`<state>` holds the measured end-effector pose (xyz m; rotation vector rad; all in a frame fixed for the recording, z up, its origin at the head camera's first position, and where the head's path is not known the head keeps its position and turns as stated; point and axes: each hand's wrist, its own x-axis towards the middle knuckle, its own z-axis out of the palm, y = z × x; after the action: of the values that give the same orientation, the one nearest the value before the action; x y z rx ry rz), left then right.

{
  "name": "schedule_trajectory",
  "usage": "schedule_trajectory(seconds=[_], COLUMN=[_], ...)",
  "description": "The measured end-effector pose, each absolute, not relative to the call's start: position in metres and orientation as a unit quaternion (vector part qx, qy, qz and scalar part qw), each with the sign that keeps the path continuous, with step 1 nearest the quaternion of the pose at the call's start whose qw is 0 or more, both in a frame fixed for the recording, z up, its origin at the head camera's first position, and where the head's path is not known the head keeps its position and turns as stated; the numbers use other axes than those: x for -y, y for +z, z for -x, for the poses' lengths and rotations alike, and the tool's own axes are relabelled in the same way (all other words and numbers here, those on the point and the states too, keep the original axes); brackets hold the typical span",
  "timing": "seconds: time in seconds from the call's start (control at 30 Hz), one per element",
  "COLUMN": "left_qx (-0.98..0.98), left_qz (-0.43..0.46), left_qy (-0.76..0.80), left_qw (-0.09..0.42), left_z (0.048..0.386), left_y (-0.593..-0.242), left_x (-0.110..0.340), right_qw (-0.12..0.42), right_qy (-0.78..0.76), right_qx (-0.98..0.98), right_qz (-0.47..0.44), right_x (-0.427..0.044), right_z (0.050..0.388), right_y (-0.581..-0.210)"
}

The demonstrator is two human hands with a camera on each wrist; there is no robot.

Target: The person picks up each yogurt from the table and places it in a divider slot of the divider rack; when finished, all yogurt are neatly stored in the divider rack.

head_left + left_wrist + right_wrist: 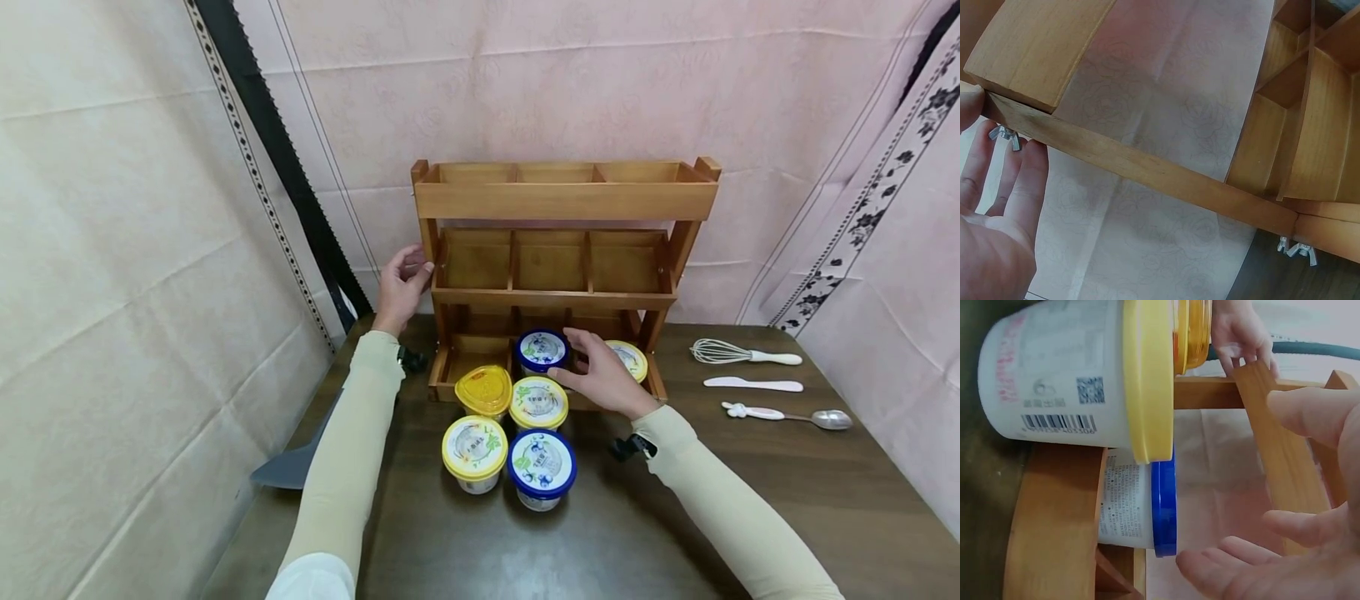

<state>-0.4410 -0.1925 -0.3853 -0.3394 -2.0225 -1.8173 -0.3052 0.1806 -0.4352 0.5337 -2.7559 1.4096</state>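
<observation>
A three-tier wooden rack [566, 202] stands at the back of the table. My left hand [402, 287] holds its left side post [1141, 164], thumb on one side and fingertips on the other, near a wing nut [1005, 136]. A blue-lidded tub [542, 348] sits in the bottom tier's middle compartment, and a yellow-lidded tub [630, 360] in the right one, partly hidden by my right hand [600, 373]. That hand hovers beside the blue-lidded tub, fingers spread and holding nothing; in the right wrist view its fingertips are close to the blue lid [1165, 509].
In front of the rack stand an amber-lidded tub [483, 392], two yellow-lidded tubs [538, 403] [475, 450] and another blue-lidded tub [542, 467]. A whisk [742, 352], a white knife [752, 384] and a spoon [787, 415] lie at the right. A grey object [288, 468] is beside my left arm.
</observation>
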Motion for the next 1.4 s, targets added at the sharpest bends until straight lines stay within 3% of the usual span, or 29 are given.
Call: schedule_trajectory(seconds=[1.07,1.4], left_qx=[0.729,0.726], left_qz=[0.125,0.131], left_qy=[-0.641,-0.644], left_qw=[0.206,0.205], left_z=[0.443,0.444], left_y=[-0.383,-0.386], left_x=[0.192,0.194], right_qw=[0.036,-0.007], right_qy=[0.476,0.483], right_qx=[0.845,0.837], right_qz=[-0.241,-0.257], right_x=[-0.201,-0.2], right_z=[0.234,0.218], right_y=[-0.467,-0.478])
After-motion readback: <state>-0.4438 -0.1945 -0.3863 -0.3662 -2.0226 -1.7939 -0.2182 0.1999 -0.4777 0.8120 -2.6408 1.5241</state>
